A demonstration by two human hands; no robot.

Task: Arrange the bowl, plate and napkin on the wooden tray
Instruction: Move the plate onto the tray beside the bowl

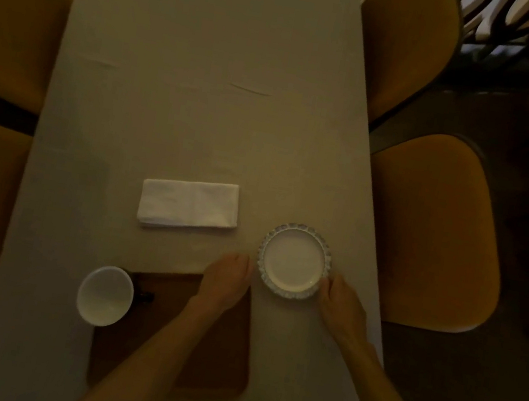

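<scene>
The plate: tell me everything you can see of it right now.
The plate is small, round, white, ceramic-looking, with a scalloped patterned rim and nothing on it. It lies flat on the tablecloth, right of the wooden tray, not on it. The left hand and right hand flank its rim, seemingly touching.

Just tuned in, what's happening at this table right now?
A person has the left hand and right hand at either side of the small white scalloped-rim plate, which sits beside the dark wooden tray. The white round bowl and folded white napkin lie untouched, off the tray.
</scene>
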